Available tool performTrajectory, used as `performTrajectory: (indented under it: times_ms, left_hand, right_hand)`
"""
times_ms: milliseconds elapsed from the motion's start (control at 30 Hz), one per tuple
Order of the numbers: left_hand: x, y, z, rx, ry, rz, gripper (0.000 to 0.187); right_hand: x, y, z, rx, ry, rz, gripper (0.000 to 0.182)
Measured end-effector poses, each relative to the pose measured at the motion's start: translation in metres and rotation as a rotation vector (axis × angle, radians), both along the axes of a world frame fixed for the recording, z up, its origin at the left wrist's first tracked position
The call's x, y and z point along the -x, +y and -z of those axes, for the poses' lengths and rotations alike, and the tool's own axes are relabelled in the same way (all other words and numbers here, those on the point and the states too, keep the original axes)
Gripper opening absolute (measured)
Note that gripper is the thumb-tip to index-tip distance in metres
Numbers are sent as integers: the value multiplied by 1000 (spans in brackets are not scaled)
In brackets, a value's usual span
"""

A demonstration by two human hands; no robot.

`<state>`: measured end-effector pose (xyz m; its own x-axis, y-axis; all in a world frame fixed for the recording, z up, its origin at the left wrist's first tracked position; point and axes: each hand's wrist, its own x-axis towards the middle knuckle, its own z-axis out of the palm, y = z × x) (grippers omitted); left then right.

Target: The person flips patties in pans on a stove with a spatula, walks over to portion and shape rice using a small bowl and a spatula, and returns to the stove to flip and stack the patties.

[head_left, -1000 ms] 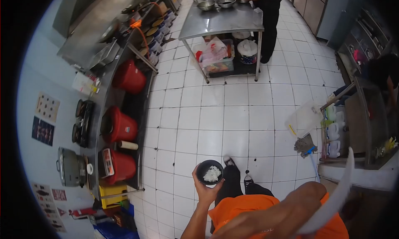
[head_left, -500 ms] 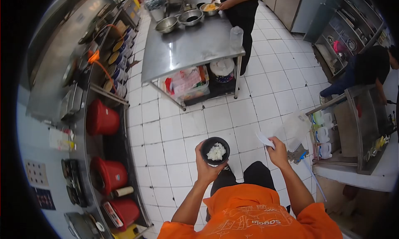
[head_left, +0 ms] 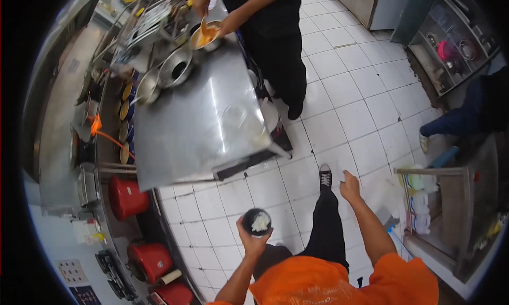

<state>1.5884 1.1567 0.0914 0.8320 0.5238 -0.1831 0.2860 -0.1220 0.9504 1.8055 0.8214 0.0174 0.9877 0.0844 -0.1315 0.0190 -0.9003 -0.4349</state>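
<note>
My left hand [head_left: 254, 241] is wrapped around a small black bowl [head_left: 257, 232] from its left side and below. White cooked rice [head_left: 261, 222] lies inside the bowl. Out to the right, my right hand [head_left: 350, 187] is closed, its fingers pointing forward over the floor. The white rice paddle seen in it a moment earlier hardly shows now against the pale tiles. Both hands are held out in front of my orange shirt, apart from each other.
Ahead stands a steel table [head_left: 207, 140] bearing metal bowls [head_left: 175, 66]. Behind it a co-worker [head_left: 270, 45] stirs orange-yellow contents in a bowl [head_left: 205, 36]. Red buckets [head_left: 150, 261] line the left counter's lower shelf. Another person [head_left: 472, 111] stands at right near a steel stand [head_left: 456, 199].
I have stepped forward, so the steel table is nearer and shifted left in view. The bowl stays in my left hand. The paddle in my right hand has become hard to see.
</note>
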Motion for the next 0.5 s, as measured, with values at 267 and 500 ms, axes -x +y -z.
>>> performTrajectory:
  times_ms: [267,500]
  left_hand:
    - [-146,-6,104,-65,252,-260,88]
    - [-90,45,-23,5,364,-562,91]
  right_hand:
    - [-284,143,161,-220,116,-397,31]
    - [-246,131,159,-347,358,-178,24]
